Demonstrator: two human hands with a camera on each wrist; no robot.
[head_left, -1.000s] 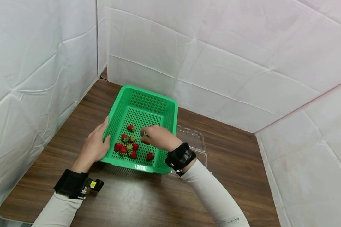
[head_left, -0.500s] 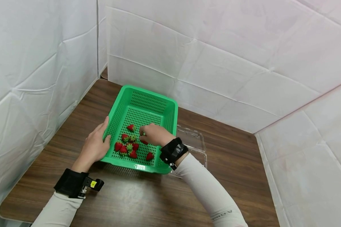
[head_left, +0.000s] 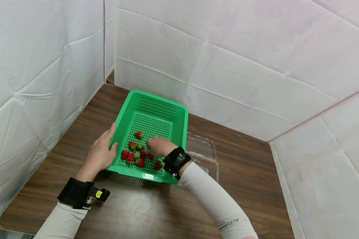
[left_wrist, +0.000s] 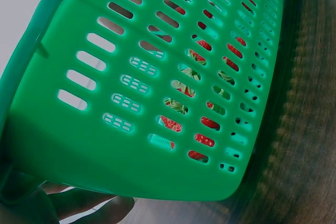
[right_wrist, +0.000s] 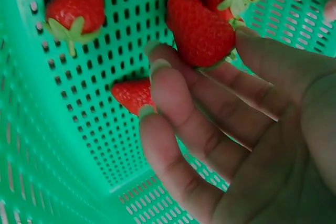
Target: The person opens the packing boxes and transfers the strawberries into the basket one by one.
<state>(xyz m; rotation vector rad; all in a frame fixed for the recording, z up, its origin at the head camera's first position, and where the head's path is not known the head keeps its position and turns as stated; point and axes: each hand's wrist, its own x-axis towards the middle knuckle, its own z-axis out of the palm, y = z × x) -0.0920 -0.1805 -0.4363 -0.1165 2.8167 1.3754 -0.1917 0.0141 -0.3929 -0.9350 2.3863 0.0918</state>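
Observation:
In the head view a green perforated basket (head_left: 159,119) holds several strawberries, mostly clustered toward its near left. My left hand (head_left: 100,154) holds the basket's left rim, its thumb over the edge; in the left wrist view some fingers (left_wrist: 107,208) show below the basket wall. Inside the basket, my right hand (head_left: 160,146) is low beside the cluster. As the right wrist view shows, it has a strawberry (right_wrist: 202,30) between thumb and fingers, close to the others. Another strawberry (right_wrist: 131,95) is partly hidden behind the fingertips; one more (right_wrist: 79,9) lies apart near the basket wall.
A clear plastic clamshell box (head_left: 201,146) lies opened at the basket's right, partly hidden by the right arm. The brown wooden table (head_left: 245,172) is bordered by white-covered walls (head_left: 227,79) at the back and sides.
My right hand has moved slightly left and toward the near side, bringing its strawberry closer to the cluster. The left hand and basket look unmoved.

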